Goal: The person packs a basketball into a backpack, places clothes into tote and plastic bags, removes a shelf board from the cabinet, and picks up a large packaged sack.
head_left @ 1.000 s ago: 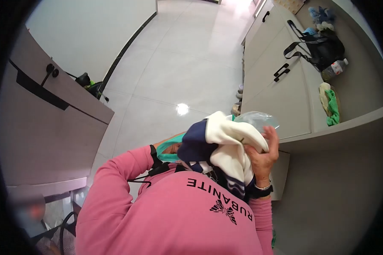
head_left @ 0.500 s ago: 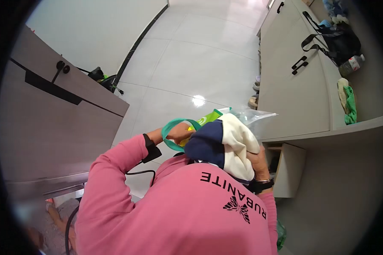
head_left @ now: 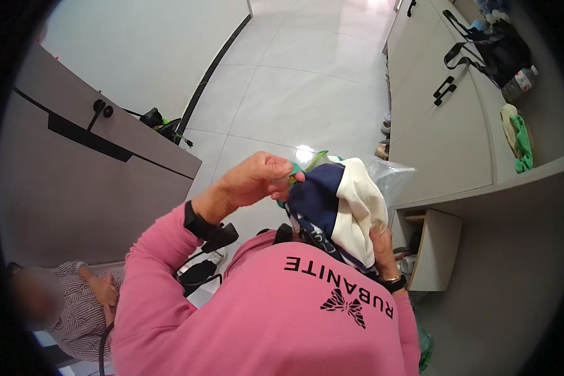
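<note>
In front of my chest is a bundled navy-and-white garment [head_left: 356,197], its navy part toward my left and its white part toward my right. My right hand [head_left: 382,247] grips its white side, with some fingers hidden by the cloth. My left hand [head_left: 257,178] is closed at the navy side, pinching a teal-green strap [head_left: 296,168] between thumb and finger. Just beyond the garment shows the edge of a bright green bag [head_left: 318,158], mostly covered. Clear plastic [head_left: 390,174] sticks out past the white cloth.
Cabinets [head_left: 442,131] with black handles line the right, under a shelf holding a black bag [head_left: 501,56], a bottle [head_left: 519,84] and a green cloth [head_left: 520,141]. A grey cabinet [head_left: 100,182] stands left. Another person [head_left: 84,301] is at lower left. Shoes [head_left: 383,135] sit along the right cabinets.
My left hand has come out of the green strap's loop and now pinches the strap, higher and nearer the garment. The garment has shifted slightly right. More of the other person shows.
</note>
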{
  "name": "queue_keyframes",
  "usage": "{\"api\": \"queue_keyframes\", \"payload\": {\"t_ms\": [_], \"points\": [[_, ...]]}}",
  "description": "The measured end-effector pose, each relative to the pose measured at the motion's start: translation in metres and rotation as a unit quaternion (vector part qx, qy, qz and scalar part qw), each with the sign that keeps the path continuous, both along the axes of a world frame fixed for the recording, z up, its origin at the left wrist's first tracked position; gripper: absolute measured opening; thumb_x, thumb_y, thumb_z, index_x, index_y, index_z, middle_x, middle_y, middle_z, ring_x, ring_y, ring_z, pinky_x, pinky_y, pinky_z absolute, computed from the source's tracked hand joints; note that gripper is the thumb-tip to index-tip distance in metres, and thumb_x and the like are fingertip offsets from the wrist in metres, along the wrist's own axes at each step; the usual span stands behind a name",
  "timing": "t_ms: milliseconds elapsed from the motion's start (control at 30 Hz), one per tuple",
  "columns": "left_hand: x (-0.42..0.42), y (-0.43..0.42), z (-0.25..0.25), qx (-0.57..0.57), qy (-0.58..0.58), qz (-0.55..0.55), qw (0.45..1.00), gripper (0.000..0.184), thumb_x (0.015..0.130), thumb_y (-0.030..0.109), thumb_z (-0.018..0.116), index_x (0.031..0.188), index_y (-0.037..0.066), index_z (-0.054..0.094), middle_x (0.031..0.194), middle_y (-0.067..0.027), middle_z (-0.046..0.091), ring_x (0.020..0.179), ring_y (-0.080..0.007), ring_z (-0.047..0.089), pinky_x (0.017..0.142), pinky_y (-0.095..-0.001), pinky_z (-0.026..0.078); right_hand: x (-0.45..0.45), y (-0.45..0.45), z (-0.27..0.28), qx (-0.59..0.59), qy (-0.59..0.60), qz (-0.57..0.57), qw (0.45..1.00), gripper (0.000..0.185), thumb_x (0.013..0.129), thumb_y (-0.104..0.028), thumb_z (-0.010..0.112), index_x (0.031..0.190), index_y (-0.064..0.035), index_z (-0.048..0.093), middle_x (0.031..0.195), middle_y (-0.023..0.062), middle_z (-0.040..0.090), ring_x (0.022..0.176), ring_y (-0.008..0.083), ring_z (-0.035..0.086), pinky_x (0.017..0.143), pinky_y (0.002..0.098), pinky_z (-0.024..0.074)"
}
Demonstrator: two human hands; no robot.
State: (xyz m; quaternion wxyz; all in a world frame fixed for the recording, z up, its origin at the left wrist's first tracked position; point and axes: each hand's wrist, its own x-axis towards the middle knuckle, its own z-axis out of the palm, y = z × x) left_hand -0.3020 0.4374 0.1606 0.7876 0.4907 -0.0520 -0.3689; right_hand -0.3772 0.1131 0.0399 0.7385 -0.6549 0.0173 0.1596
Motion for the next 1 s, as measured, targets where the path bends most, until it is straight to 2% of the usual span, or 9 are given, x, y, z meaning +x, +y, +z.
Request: {"api": "queue_keyframes", "payload": {"t_ms": [33,133,267,333,400,533,667,833,1000], "points": [[0.0,0.0,0.006,-0.02,0.016,-0.002,1.0,0.044,0.088,0.033,0.054,0.112,-0.005,0.052,0.054,0.0026,0.039,0.052,-0.0099,0.047,0.055,-0.0271,0.035,-0.009,-0.013,-0.021,-0.052,-0.039,0.041,0.997,0.074,0.081,-0.054,0.054,0.123,0.0051,0.042,0.118,0.0146,0.051,0.11,0.0233,0.048,0.091,0.032,0.0374],[-0.017,-0.016,0.019,-0.031,0.044,-0.01,0.999,0.048,0.09,0.029,0.051,0.123,-0.005,0.044,0.054,0.0017,0.04,0.048,-0.0113,0.045,0.054,-0.0268,0.035,-0.037,-0.021,-0.012,-0.135,-0.073,0.025,0.988,0.086,0.075,-0.059,0.057,0.128,0.0048,0.035,0.122,0.0182,0.047,0.114,0.0262,0.045,0.095,0.0327,0.0342],[-0.019,-0.033,0.023,-0.079,0.051,-0.011,0.996,0.055,0.093,0.026,0.045,0.139,0.006,0.022,0.057,-0.0021,0.045,0.045,-0.0136,0.047,0.052,-0.03,0.041,-0.072,-0.004,0.012,-0.298,-0.112,-0.046,0.947,0.089,0.064,-0.028,0.072,0.133,0.0047,0.025,0.132,0.0241,0.033,0.119,0.035,0.039,0.099,0.0367,0.0318],[-0.014,-0.046,0.033,-0.068,0.042,-0.044,0.996,0.058,0.094,0.024,0.043,0.142,0.012,0.012,0.066,-0.0073,0.05,0.047,-0.0143,0.049,0.05,-0.0302,0.044,-0.074,-0.001,0.021,-0.245,-0.082,-0.068,0.964,0.079,0.064,-0.012,0.066,0.13,0.0074,0.029,0.137,0.0269,0.024,0.121,0.0408,0.036,0.101,0.0397,0.0305],[-0.011,-0.062,0.045,-0.084,-0.002,-0.058,0.995,0.06,0.094,0.022,0.041,0.143,0.013,0.007,0.076,-0.013,0.053,0.047,-0.0147,0.05,0.046,-0.0275,0.044,-0.079,-0.003,0.013,-0.399,-0.246,-0.137,0.873,0.068,0.066,-0.005,0.057,0.127,0.011,0.032,0.138,0.0293,0.021,0.123,0.0446,0.033,0.101,0.0417,0.0301],[-0.02,-0.09,0.073,-0.117,-0.017,-0.115,0.986,0.065,0.094,0.023,0.043,0.143,0.016,0.002,0.084,-0.0174,0.054,0.049,-0.0148,0.052,0.044,-0.0252,0.043,-0.077,-0.015,0.009,-0.452,-0.31,-0.114,0.829,0.063,0.065,0.002,0.049,0.126,0.013,0.033,0.132,0.0332,0.03,0.12,0.0486,0.034,0.099,0.0467,0.0319],[-0.041,-0.114,0.077,-0.006,-0.093,-0.132,0.987,0.077,0.089,0.025,0.054,0.143,0.014,0.001,0.086,-0.013,0.056,0.049,-0.0129,0.05,0.047,-0.0232,0.044,-0.07,-0.022,0.031,-0.485,-0.387,-0.151,0.77,0.052,0.067,0.008,0.048,0.118,0.0101,0.043,0.122,0.0331,0.041,0.108,0.048,0.046,0.089,0.0455,0.0416],[-0.058,-0.127,0.086,-0.027,-0.085,-0.158,0.983,0.079,0.087,0.023,0.056,0.143,0.012,0.001,0.084,-0.0118,0.055,0.052,-0.0134,0.051,0.049,-0.0251,0.046,-0.06,-0.048,0.035,-0.561,-0.44,-0.202,0.671,0.006,0.081,0.001,0.052,0.084,0.0067,0.05,0.113,0.0299,0.05,0.109,0.0443,0.048,0.085,0.0472,0.0452],[-0.035,-0.133,0.089,-0.07,-0.051,-0.115,0.99,0.074,0.087,0.016,0.056,0.143,0.01,0.007,0.077,-0.0111,0.051,0.05,-0.0128,0.047,0.043,-0.0234,0.04,-0.064,-0.05,0.075,-0.574,-0.484,-0.197,0.63,0.007,0.079,0.0,0.054,0.084,0.0041,0.05,0.112,0.0278,0.052,0.103,0.0416,0.054,0.079,0.0433,0.0488]]}}
